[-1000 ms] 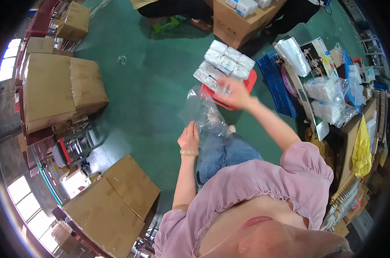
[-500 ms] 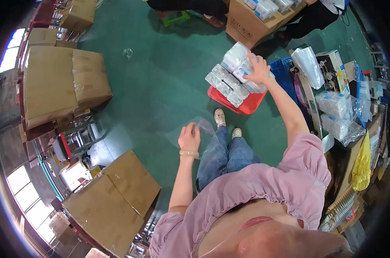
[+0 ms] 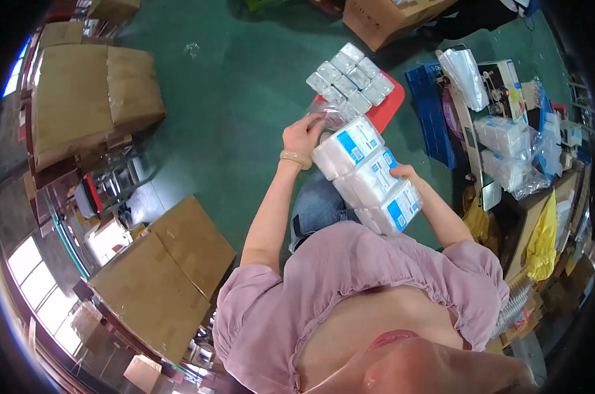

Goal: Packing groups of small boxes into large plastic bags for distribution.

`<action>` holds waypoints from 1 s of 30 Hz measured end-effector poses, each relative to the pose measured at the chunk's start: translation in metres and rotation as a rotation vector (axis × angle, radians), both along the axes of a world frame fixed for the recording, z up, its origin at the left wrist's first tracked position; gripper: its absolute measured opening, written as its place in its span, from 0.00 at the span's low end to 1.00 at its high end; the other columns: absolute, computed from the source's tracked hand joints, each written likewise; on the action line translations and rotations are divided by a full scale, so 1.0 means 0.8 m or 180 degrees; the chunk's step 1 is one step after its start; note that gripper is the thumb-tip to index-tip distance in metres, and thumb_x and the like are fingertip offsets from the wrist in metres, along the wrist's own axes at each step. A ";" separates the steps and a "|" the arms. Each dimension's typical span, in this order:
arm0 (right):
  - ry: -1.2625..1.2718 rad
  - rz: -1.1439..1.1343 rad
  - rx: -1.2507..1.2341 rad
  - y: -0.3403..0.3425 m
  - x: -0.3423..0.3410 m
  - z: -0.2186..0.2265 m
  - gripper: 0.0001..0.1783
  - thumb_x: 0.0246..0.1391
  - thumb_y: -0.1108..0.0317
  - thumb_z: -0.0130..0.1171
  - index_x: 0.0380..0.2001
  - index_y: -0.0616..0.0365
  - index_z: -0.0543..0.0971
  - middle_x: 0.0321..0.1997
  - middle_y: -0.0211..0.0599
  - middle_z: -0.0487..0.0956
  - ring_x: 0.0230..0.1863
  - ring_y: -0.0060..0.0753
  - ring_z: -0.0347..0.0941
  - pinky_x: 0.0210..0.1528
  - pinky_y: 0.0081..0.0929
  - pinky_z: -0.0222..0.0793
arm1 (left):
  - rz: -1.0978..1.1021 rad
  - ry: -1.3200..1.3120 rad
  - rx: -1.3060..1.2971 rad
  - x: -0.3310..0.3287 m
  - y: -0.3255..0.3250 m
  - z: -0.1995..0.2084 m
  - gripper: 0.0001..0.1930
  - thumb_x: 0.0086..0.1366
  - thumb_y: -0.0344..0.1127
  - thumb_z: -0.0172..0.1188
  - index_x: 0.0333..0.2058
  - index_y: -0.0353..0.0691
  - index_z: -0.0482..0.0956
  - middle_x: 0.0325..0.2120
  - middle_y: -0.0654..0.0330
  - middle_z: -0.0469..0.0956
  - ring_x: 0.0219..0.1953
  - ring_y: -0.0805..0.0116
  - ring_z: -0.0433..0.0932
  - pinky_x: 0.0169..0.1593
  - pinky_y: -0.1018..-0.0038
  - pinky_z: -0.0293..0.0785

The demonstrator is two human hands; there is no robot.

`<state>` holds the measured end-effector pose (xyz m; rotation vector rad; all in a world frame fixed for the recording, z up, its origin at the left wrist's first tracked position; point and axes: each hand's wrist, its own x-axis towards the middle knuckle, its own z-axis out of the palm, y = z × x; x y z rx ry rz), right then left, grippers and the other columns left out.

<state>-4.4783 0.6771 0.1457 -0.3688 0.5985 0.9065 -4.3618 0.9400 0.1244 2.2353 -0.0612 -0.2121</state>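
In front of my body, a bundle of white wrapped packs with blue-and-white labels (image 3: 369, 174) is tilted up off the stack. My right hand (image 3: 405, 173) grips its right side, with the fingers mostly hidden behind it. Near the bundle's upper left corner, my left hand (image 3: 302, 138) is closed on a clear plastic bag (image 3: 332, 115). Just beyond, several more white wrapped packs (image 3: 350, 79) lie in rows on a red stool-like support (image 3: 388, 113). Whether the bag touches the bundle I cannot tell.
Large brown cartons (image 3: 71, 105) stand at the left, with another carton (image 3: 159, 282) nearer. A blue crate (image 3: 432, 118) is right of the red support. Bagged white packs (image 3: 504, 154) rest on a cluttered bench farther right. An open carton (image 3: 382, 20) stands ahead, near another person.
My right hand has lifted the bundle off the stack and brought it toward my body. The left hand has moved forward with the bag, beside the bundle.
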 end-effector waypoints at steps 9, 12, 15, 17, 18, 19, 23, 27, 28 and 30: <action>-0.1058 -0.0269 -0.1347 0.008 -0.013 0.023 0.44 0.36 0.71 0.63 0.59 0.60 0.57 0.51 0.44 0.71 0.51 0.39 0.69 0.55 0.34 0.63 | -0.0208 0.0216 0.0079 0.003 -0.045 0.038 0.12 0.52 0.45 0.59 0.30 0.45 0.81 0.19 0.56 0.78 0.23 0.60 0.77 0.31 0.70 0.72; -0.1249 -0.0187 -0.1633 0.011 -0.013 0.034 0.49 0.34 0.71 0.65 0.61 0.58 0.54 0.55 0.42 0.67 0.55 0.36 0.65 0.57 0.32 0.59 | -0.0218 0.0055 0.0395 0.023 -0.056 0.047 0.14 0.51 0.48 0.60 0.28 0.44 0.82 0.16 0.56 0.76 0.19 0.64 0.75 0.27 0.71 0.70; -0.1519 -0.0003 -0.1927 0.009 -0.010 0.046 0.51 0.32 0.71 0.66 0.62 0.58 0.52 0.57 0.41 0.65 0.57 0.34 0.62 0.59 0.30 0.56 | -0.0393 -0.0003 0.0507 0.032 -0.059 0.057 0.15 0.50 0.49 0.60 0.27 0.44 0.82 0.16 0.57 0.76 0.19 0.63 0.75 0.28 0.69 0.70; -0.1691 0.0107 -0.2087 0.010 -0.010 0.050 0.52 0.32 0.70 0.66 0.62 0.58 0.52 0.57 0.41 0.65 0.57 0.34 0.62 0.59 0.28 0.54 | -0.0431 0.0114 0.0426 0.036 -0.065 0.069 0.13 0.51 0.47 0.59 0.27 0.45 0.82 0.17 0.56 0.77 0.21 0.60 0.76 0.29 0.68 0.71; -0.1732 0.0316 -0.2254 0.011 -0.009 0.051 0.53 0.31 0.70 0.67 0.63 0.58 0.50 0.56 0.42 0.65 0.57 0.35 0.61 0.60 0.28 0.52 | -0.0461 0.0092 0.0431 0.034 -0.070 0.073 0.13 0.51 0.47 0.59 0.27 0.45 0.82 0.17 0.56 0.77 0.21 0.60 0.76 0.29 0.68 0.71; -0.1770 0.0529 -0.2420 0.013 -0.008 0.053 0.55 0.30 0.69 0.68 0.63 0.58 0.49 0.56 0.43 0.65 0.57 0.36 0.61 0.60 0.27 0.51 | -0.0699 -0.0191 0.0602 0.028 -0.075 0.077 0.12 0.51 0.46 0.58 0.27 0.45 0.82 0.18 0.56 0.77 0.22 0.58 0.77 0.30 0.67 0.71; -0.2018 0.0594 -0.2982 0.022 -0.005 0.059 0.59 0.29 0.67 0.70 0.64 0.56 0.46 0.54 0.47 0.66 0.56 0.39 0.61 0.60 0.27 0.50 | -0.1106 -0.1049 0.1202 0.003 -0.099 0.102 0.08 0.54 0.42 0.55 0.28 0.48 0.81 0.17 0.55 0.76 0.21 0.55 0.76 0.26 0.63 0.71; -0.1909 0.0595 -0.3283 0.031 0.000 0.073 0.61 0.27 0.67 0.70 0.65 0.52 0.44 0.52 0.50 0.66 0.54 0.40 0.63 0.59 0.27 0.50 | -0.1921 -0.1670 0.1790 -0.017 -0.107 0.113 0.08 0.54 0.38 0.56 0.34 0.50 0.76 0.15 0.59 0.74 0.17 0.57 0.75 0.20 0.66 0.70; -0.2020 0.0464 -0.3292 0.032 0.002 0.076 0.61 0.28 0.68 0.70 0.65 0.51 0.44 0.51 0.50 0.67 0.53 0.40 0.64 0.59 0.26 0.51 | -0.2312 -0.1980 0.1672 -0.028 -0.107 0.117 0.11 0.51 0.35 0.56 0.36 0.49 0.73 0.14 0.62 0.71 0.15 0.61 0.74 0.18 0.69 0.69; -0.2344 0.0296 -0.3285 0.026 0.004 0.052 0.60 0.28 0.67 0.69 0.65 0.52 0.45 0.54 0.47 0.66 0.55 0.40 0.63 0.59 0.26 0.51 | -0.2788 -0.2319 0.0982 -0.053 -0.098 0.133 0.11 0.48 0.33 0.56 0.34 0.47 0.73 0.14 0.64 0.69 0.17 0.64 0.74 0.18 0.70 0.68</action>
